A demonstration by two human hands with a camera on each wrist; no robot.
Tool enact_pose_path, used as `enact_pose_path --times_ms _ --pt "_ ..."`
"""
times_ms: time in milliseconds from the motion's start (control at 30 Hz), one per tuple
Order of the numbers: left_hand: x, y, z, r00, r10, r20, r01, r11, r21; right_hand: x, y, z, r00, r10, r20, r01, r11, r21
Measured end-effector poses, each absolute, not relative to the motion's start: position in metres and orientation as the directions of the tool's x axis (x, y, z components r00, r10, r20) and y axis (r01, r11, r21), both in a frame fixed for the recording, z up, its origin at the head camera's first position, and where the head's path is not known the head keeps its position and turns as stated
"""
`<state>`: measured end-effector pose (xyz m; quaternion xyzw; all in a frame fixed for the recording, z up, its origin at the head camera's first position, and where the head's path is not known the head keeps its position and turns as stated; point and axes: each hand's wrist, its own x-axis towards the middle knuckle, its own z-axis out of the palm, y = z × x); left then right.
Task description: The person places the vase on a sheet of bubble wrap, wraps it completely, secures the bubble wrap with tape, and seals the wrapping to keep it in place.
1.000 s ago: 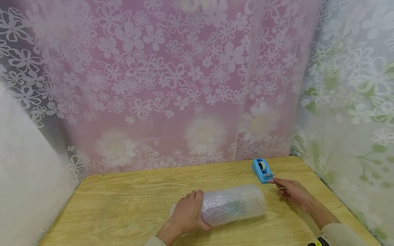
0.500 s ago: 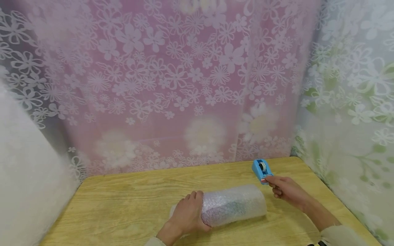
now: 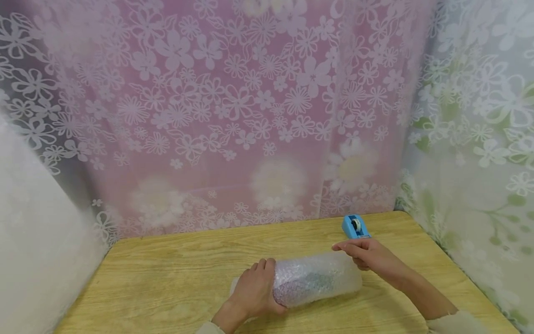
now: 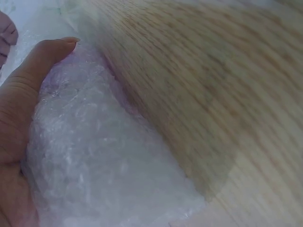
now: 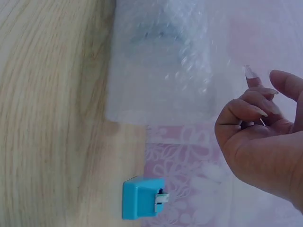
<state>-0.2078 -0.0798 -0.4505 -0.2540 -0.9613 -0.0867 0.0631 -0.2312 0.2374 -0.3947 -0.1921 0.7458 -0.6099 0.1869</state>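
A cylindrical bubble-wrapped bundle [image 3: 313, 280] lies on its side on the wooden table, with purple and teal colour showing through the wrap. My left hand [image 3: 254, 287] grips its left end, fingers over the top; the thumb presses on the wrap [image 4: 99, 156] in the left wrist view. My right hand [image 3: 375, 260] is above the bundle's far right edge. Its index finger points left, thumb apart from it, other fingers curled. A clear glint shows at the index fingertip [image 5: 252, 75]; I cannot tell whether it is tape or nail. Just behind stands a blue tape dispenser [image 3: 354, 226].
The wooden table [image 3: 167, 278] ends at the back against a pink floral curtain [image 3: 250, 139]. A pale floral curtain [image 3: 479, 162] runs along the right side, and a white sheet [image 3: 37, 241] stands on the left.
My right hand has moved left from the front of the tape dispenser to above the bundle's right end. The left hand and the bundle have stayed in place.
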Motion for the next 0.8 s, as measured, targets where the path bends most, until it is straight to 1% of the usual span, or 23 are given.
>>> enact_pose_path --times_ms 167,233,333,500,800 --pt "-0.208 -0.080 -0.451 -0.864 0.476 0.164 0.497 0.859 0.127 -0.224 0.230 -0.385 -0.855 -0.518 -0.022 -0.088 0.186 -0.979" --pt "-0.208 -0.080 -0.451 -0.864 0.476 0.163 0.496 0.860 0.121 -0.221 0.226 -0.382 -0.839 -0.545 -0.005 -0.098 0.161 -0.982" --pt "-0.207 -0.081 -0.450 -0.865 0.474 0.164 0.494 0.861 0.120 -0.216 0.218 -0.380 -0.798 -0.603 0.013 -0.095 0.104 -0.990" --pt "-0.208 -0.080 -0.450 -0.864 0.474 0.170 0.496 0.859 0.126 -0.208 0.197 -0.386 -0.732 -0.681 -0.003 -0.021 0.027 -0.999" --pt "-0.208 -0.078 -0.451 -0.859 0.477 0.185 0.499 0.861 0.100 -0.196 0.151 -0.407 -0.710 -0.702 -0.055 0.150 -0.075 -0.986"
